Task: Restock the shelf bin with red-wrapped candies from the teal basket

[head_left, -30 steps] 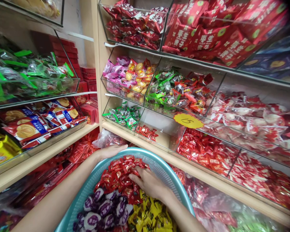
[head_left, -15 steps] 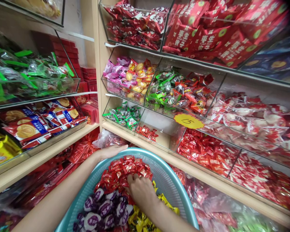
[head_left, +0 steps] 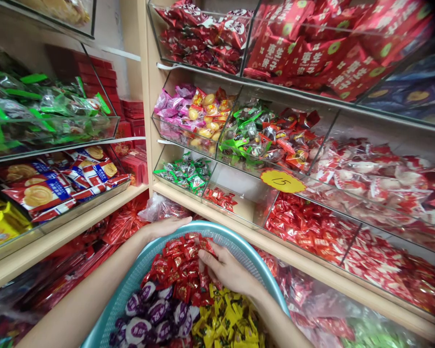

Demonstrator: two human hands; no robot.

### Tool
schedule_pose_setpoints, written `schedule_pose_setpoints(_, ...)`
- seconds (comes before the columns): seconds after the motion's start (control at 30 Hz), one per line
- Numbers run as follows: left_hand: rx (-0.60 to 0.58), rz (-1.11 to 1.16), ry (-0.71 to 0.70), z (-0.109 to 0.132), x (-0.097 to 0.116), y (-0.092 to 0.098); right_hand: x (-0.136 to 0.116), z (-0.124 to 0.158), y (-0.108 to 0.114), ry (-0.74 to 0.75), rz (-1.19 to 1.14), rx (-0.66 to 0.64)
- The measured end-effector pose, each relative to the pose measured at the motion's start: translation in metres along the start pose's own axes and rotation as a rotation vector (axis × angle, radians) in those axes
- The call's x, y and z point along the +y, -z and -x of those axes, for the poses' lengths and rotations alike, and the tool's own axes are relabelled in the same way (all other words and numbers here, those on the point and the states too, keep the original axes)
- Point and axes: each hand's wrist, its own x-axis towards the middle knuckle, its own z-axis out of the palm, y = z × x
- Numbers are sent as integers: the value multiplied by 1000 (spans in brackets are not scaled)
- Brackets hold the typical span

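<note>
A teal plastic basket [head_left: 264, 270] stands in front of me, holding wrapped candies in separate heaps. My left hand [head_left: 168, 228] grips its far-left rim; the fingertips point right along the edge, and the thumb is hidden. Inside, my right hand [head_left: 223, 266] is at the right side of the red-wrapped candies [head_left: 181, 258], its thumb and fingers closed around some of them. Purple-and-white wrapped candies [head_left: 155, 311] lie at the near left of the basket. Yellow-wrapped candies [head_left: 228, 319] fill the near right, under my right wrist.
Wooden shelves with clear bins surround the basket. A bin of red candies [head_left: 304, 222] and one of green candies [head_left: 188, 174] line the lower shelf. A yellow price tag [head_left: 283, 181] hangs above. Biscuit packs [head_left: 58, 183] sit at left. Plastic bags [head_left: 311, 299] lie below the shelf.
My right hand has shifted right and turned, from pressing palm-down in the red candies to closing on some at their right side. More yellow candies show. My left hand stays on the rim.
</note>
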Motion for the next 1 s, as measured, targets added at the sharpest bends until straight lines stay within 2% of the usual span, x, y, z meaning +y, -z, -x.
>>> schedule_pose_setpoints(0.1,4,-2,17,0,-1,0,1,-4,-5,-25,-333,-66)
schedule_pose_setpoints(0.2,12,-43,13,1,0,0,5,-7,-9,-36,-444,-72)
schedule_pose_setpoints(0.33,85,-105,16,2,4,-1,15,-12,-12,32,-211,12)
schedule_pose_setpoints(0.47,91,-108,20,3,7,-3,28,-15,-15,122,-38,97)
schedule_pose_setpoints(0.67,70,-109,16,3,7,-2,29,-7,-15,33,201,-27)
schedule_pose_setpoints(0.9,32,-54,11,-2,-2,2,17,-4,-32,211,616,-69)
schedule_pose_setpoints(1.0,50,-78,1,-3,-6,3,18,-7,-40,258,745,-45)
